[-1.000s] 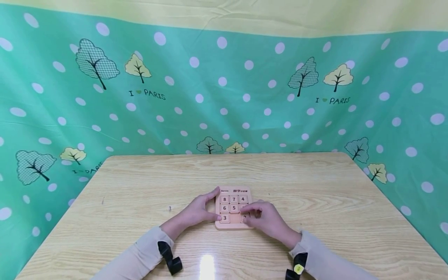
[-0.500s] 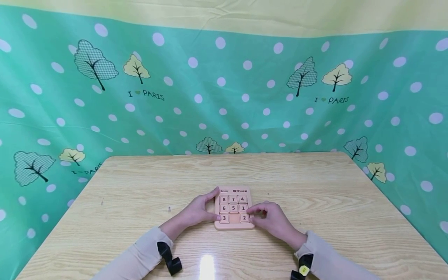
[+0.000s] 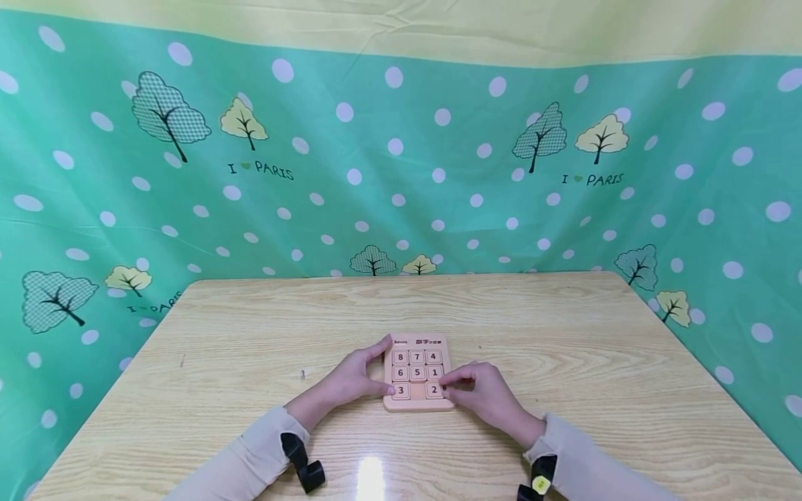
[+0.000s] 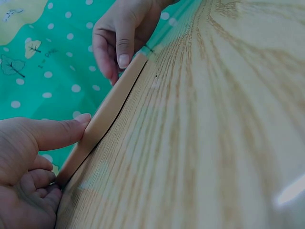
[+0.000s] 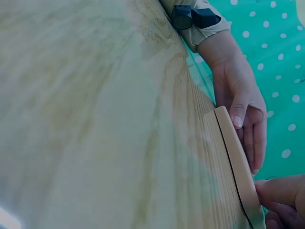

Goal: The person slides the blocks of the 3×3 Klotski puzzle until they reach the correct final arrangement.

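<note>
A pink sliding number puzzle [image 3: 418, 406] lies flat on the table in the head view. Its tiles read 8, 7, 4, then 6, 5, 1, then 3, a gap, and 2. My left hand [image 3: 347, 379] grips the puzzle's left side, index finger at the top corner and thumb by the 3 tile [image 3: 401, 390]. On the other side, my right hand [image 3: 489, 396] has its thumb and index fingertips at the right edges of the 2 tile [image 3: 434, 390] and the 1 tile [image 3: 434, 372]. Both wrist views show only the puzzle's edge [image 4: 109, 112], with its tiles hidden.
The wooden table [image 3: 282, 313] extends around the puzzle on every side. A small mark [image 3: 303, 374] shows on the tabletop left of the left hand. Behind the table hangs a green dotted curtain [image 3: 401, 174]. Black straps with cameras [image 3: 303, 463] sit at both wrists.
My right hand has drawn back to the right, uncovering the 1 and 2 tiles, then edged left again. The 2 tile has slid slightly left. The left hand keeps its place.
</note>
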`<state>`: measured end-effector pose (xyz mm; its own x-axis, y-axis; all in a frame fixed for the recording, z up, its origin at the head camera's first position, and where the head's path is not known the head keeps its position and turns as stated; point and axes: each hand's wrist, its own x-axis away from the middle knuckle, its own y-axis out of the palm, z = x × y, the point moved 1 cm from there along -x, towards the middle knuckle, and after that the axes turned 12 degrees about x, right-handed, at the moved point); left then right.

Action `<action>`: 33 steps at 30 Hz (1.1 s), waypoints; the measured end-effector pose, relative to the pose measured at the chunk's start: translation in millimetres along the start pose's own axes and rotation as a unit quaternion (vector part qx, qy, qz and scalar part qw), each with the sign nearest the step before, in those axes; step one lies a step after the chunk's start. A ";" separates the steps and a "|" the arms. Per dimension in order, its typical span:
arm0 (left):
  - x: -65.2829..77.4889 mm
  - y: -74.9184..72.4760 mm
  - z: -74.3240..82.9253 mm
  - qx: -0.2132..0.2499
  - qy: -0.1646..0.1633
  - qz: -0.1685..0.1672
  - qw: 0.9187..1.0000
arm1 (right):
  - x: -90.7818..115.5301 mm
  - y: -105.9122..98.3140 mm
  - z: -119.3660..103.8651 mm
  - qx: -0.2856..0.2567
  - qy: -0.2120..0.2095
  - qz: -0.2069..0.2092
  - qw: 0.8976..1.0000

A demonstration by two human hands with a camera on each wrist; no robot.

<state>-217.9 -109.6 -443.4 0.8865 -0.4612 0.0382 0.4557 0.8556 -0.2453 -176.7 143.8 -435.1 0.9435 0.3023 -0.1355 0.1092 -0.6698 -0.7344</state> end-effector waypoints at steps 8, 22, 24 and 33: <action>1.4 -0.5 2.3 0.005 0.004 -0.006 1.000 | -1.6 5.1 -7.2 -0.008 -0.010 -0.007 1.000; 1.3 -0.5 3.6 -0.008 0.010 -0.008 1.000 | -5.3 11.0 -14.7 -0.003 -0.038 -0.009 0.999; 1.3 -0.6 4.0 -0.010 0.008 -0.007 1.000 | -5.7 11.4 -15.1 -0.003 -0.037 -0.010 0.999; 0.8 -0.9 1.8 -0.011 0.007 -0.004 1.000 | -6.8 10.5 -14.8 -0.007 -0.035 -0.020 0.999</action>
<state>-217.5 -110.3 -441.5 0.8815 -0.4713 0.0274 0.4610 0.8468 -0.2654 -177.3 124.6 -432.1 0.9138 0.3763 -0.1529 0.1515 -0.6651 -0.7312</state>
